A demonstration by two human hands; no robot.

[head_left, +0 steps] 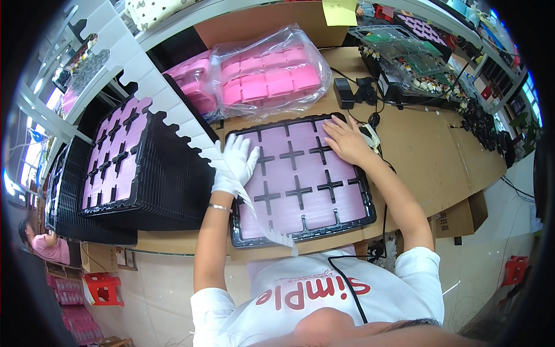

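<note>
A black plastic tray [372, 211] lies flat on the cardboard-covered table in front of me. Pale purple sheet material [283, 217] fills it, with black cross-shaped dividers standing up between the sections. My left hand [236, 162], in a white glove, rests on the tray's left side with its fingers stretched out. My bare right hand [347, 141] lies flat near the far right corner, fingers extended over the sheet and rim. Neither hand grips anything. A white jagged-edged band [199, 136] crosses the view near my left hand; I cannot tell what it is.
At left stands a tall stack of black trays [173, 173], purple on top. Behind the tray are pink moulded pieces in a clear bag [272, 75]. A black adapter [343, 93] and cables lie beyond my right hand. Circuit boards [404, 58] pile up at far right.
</note>
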